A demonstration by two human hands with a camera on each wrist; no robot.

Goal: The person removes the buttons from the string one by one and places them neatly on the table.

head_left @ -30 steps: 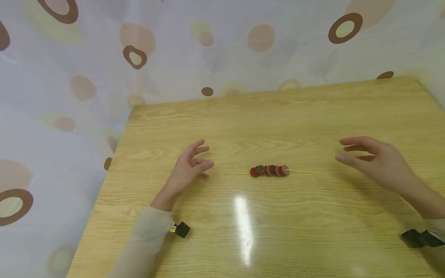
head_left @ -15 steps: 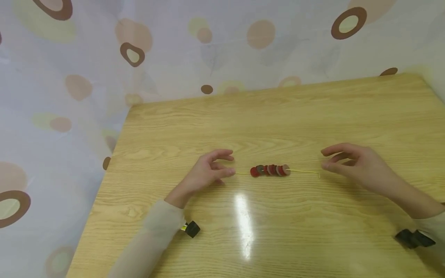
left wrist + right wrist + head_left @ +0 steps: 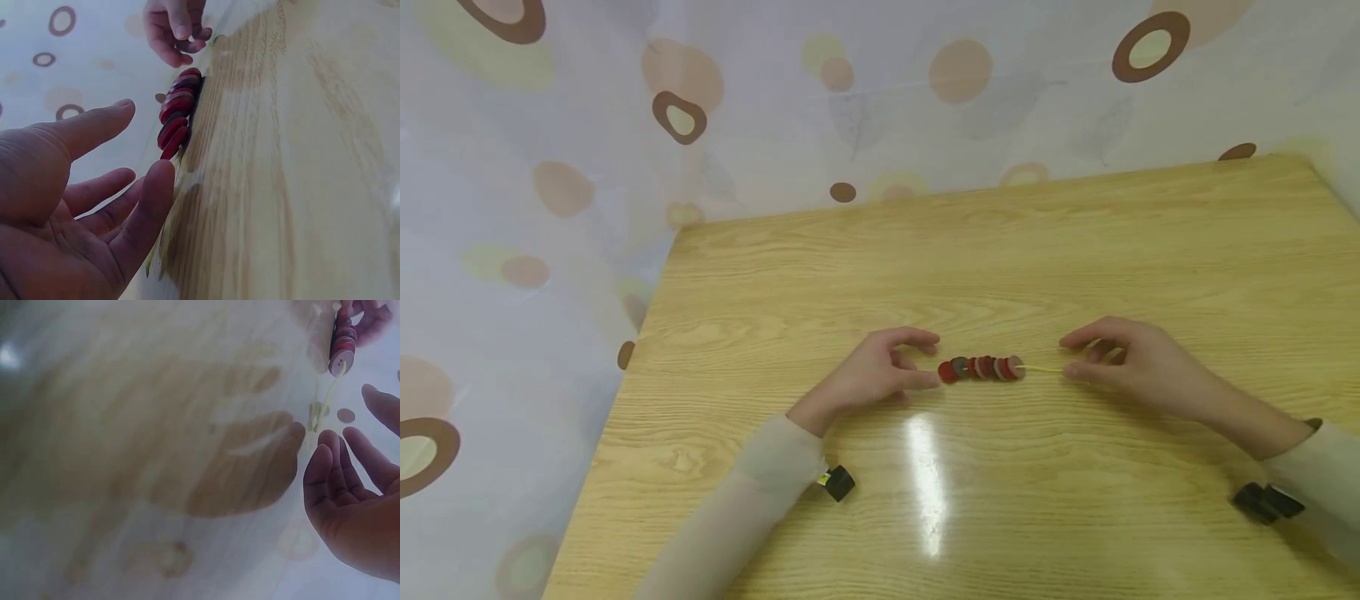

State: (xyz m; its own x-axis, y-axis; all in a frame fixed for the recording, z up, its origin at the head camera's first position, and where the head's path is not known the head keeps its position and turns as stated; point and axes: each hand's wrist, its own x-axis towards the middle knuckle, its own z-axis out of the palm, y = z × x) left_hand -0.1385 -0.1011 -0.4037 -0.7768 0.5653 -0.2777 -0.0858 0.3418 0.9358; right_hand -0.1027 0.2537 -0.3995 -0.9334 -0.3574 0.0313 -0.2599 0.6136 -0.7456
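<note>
A row of red, dark grey and pinkish buttons (image 3: 987,367) lies threaded on a yellow string (image 3: 1041,369) in the middle of the table. Holes show in the end button (image 3: 341,363) in the right wrist view. My left hand (image 3: 880,368) is at the row's left end, thumb and fingers spread apart with nothing between them; it covers the string's left tail in the head view. Over the string's right end hovers my right hand (image 3: 1142,367), its fingers loosely bent and apart from the thumb, as the right wrist view (image 3: 359,494) of that hand also shows.
The wooden table (image 3: 1000,267) has a glossy top with a bright light reflection (image 3: 927,483). A pale sheet (image 3: 760,108) with brown and beige circles hangs behind and to the left. Black wrist cameras sit under both sleeves.
Both hands have moved inward toward the buttons, the left hand going right and the right hand going left. The buttons have stayed in place.
</note>
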